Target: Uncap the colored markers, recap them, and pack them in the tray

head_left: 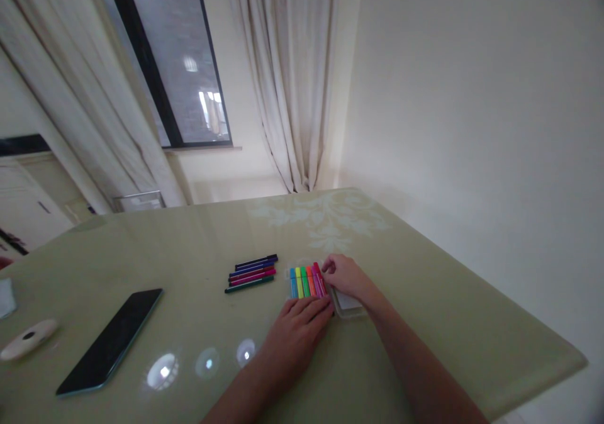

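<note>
A clear plastic marker case [350, 304] lies unfolded on the table. One half holds a row of colored markers [304, 282], running from blue, yellow and green to orange and magenta. My left hand [302, 323] rests flat across their near ends, fingers stretched out and hiding those ends. At the row's right side, my right hand [345, 275] has its fingers curled together by the magenta marker's far end; whatever they pinch, if anything, is hidden. Left of the case, several dark and magenta markers [251, 273] lie loose side by side.
The glossy green table [198, 241] has a leaf pattern near its far corner. To the left lie a dark tablet-like slab [113, 339] and a white oval object [29, 339]. Beyond stand curtains [287, 65], a window [174, 53] and a wall [472, 97] on the right.
</note>
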Action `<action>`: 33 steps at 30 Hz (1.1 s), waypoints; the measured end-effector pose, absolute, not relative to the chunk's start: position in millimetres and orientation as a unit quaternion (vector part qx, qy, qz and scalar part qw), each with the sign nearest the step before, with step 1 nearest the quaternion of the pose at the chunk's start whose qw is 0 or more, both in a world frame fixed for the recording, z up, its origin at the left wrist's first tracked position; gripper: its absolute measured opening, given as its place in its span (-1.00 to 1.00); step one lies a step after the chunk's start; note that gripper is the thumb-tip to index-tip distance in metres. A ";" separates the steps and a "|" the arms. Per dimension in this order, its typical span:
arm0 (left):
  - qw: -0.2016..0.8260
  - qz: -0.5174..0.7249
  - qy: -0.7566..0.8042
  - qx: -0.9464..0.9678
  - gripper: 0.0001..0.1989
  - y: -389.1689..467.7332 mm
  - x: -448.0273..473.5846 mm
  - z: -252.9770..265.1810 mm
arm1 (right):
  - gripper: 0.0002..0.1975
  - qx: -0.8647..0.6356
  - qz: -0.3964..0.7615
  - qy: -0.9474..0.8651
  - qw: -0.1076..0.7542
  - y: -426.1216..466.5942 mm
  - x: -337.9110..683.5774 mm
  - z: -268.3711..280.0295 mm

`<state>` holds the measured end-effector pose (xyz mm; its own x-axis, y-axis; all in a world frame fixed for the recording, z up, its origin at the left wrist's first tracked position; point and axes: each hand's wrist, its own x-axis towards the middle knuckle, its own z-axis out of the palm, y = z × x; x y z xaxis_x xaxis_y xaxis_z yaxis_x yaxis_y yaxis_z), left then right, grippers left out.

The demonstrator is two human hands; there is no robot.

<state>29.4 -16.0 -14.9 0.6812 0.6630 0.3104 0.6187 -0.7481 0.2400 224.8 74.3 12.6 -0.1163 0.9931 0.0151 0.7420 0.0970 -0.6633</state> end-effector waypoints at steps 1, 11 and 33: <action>0.058 0.190 0.349 0.916 -0.53 -15.5 28.9 -15.9 | -0.89 -0.622 0.240 -0.706 0.239 74.2 224.1 12.7; 0.079 0.204 0.355 0.909 -0.58 -11.8 30.0 -20.4 | -0.87 -0.627 0.245 -0.705 0.225 80.0 224.3 6.9; 0.052 0.278 0.601 0.748 -0.75 33.6 -67.3 -2.5 | -0.91 -0.596 0.237 -0.729 0.242 77.4 218.5 1.7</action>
